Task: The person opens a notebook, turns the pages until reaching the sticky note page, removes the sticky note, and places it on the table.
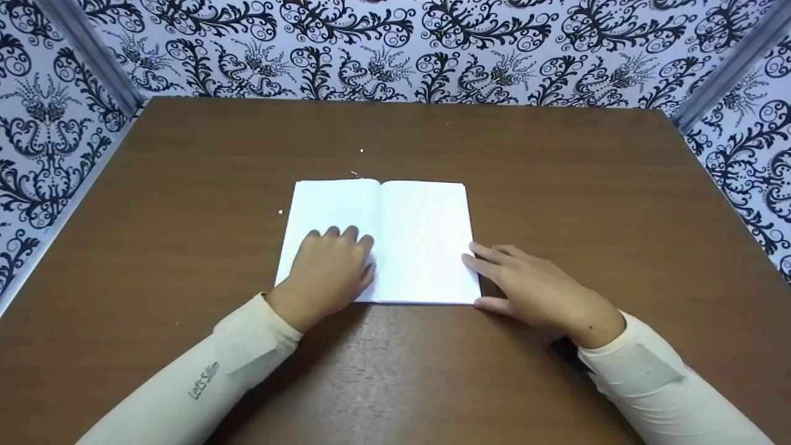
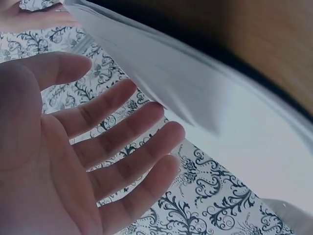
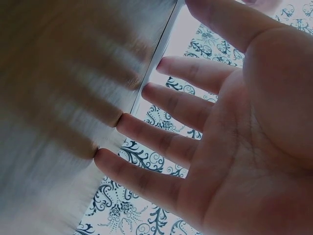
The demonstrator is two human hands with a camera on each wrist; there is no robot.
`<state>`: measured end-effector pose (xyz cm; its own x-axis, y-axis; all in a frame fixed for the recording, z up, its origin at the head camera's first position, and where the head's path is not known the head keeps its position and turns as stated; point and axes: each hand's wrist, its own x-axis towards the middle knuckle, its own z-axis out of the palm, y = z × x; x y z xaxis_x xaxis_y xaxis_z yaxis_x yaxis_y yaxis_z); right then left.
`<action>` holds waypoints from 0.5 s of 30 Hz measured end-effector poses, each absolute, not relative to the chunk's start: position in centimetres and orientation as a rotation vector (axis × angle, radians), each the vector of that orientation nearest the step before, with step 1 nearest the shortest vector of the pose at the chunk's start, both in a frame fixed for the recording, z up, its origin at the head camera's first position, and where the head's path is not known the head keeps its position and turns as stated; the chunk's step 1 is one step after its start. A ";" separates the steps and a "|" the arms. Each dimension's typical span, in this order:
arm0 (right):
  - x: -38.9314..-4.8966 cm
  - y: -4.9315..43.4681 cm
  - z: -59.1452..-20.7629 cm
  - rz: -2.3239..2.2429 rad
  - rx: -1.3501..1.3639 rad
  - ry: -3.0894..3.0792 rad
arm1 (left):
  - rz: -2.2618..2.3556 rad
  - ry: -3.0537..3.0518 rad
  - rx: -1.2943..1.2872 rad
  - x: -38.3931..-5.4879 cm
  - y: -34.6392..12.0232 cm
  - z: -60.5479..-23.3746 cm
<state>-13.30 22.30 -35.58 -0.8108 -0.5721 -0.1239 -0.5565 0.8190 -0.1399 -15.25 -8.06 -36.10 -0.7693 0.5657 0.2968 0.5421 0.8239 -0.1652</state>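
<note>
A notebook [image 1: 426, 238] lies spread flat on the brown table, its pages white and blank-looking, the spine fold running up its middle. Over the lower part of the left page is my left hand [image 1: 330, 269], palm down, its fingertips hidden beneath it in the head view. The left wrist view shows the fingers of that left hand [image 2: 122, 142] loosely bent, tips right at the page. My right hand [image 1: 537, 287] spreads at the right page's lower edge, thumb by the corner. In the right wrist view the right hand [image 3: 210, 137] has its outer fingertips on the tabletop.
The wooden table [image 1: 587, 185] reaches back to a wall with black-and-white scroll wallpaper [image 1: 383, 55]. Similar patterned panels rise at the left and right sides. A few tiny white scraps [image 1: 280, 212] lie near the notebook's left and top edges.
</note>
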 end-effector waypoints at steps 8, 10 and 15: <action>-13.4 22.3 -35.6 -0.158 -0.889 2.833 | 0.066 -2.674 -0.874 -15.3 -7.0 -36.3; -13.4 22.3 -35.7 -0.162 -0.894 2.835 | 0.054 -2.684 -0.876 -15.3 -6.8 -36.2; -13.4 22.3 -35.7 -0.161 -0.900 2.838 | 0.044 -2.740 -0.877 -15.3 -6.3 -36.0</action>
